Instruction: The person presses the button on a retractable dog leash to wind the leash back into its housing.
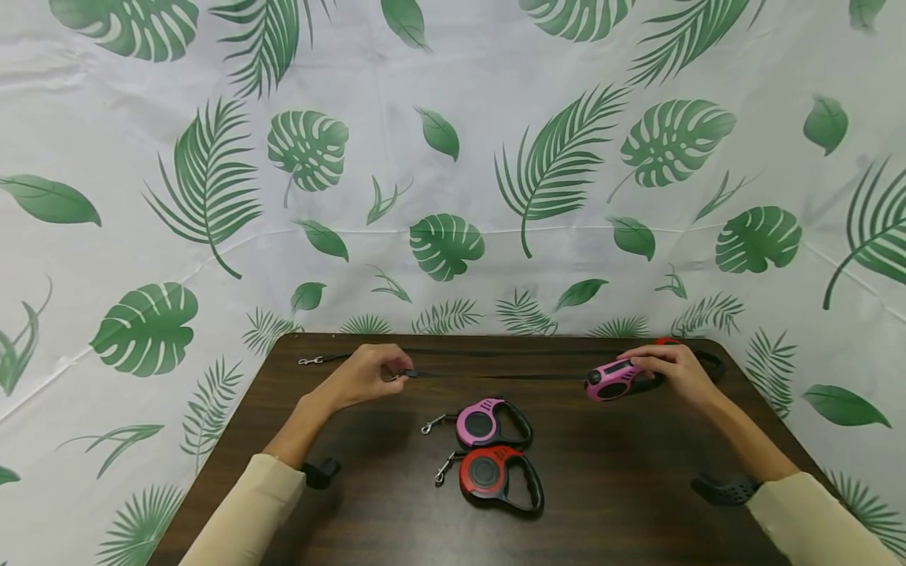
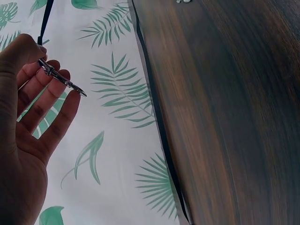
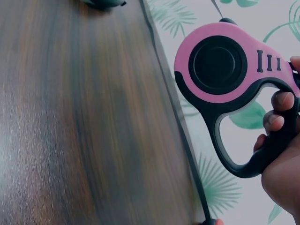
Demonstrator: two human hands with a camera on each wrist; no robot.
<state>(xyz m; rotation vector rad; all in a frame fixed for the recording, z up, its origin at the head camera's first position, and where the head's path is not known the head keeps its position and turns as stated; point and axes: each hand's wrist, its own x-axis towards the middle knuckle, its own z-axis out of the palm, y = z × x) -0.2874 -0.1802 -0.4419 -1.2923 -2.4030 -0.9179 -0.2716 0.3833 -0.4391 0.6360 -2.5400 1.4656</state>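
My right hand grips the black looped handle of a pink retractable dog leash, holding it over the table's right side. From its nose a thin dark strap runs taut across to my left hand. There the thumb and a finger pinch the strap's end, beside its silver snap hook, which lies along the other, spread fingers. Between and below the hands, a second pink leash and a red leash lie on the table, hooks pointing left.
Along the back edge of the dark wooden table stretches another strap, from a red leash behind my right hand to a snap hook at back left. A leaf-patterned white cloth hangs behind the table.
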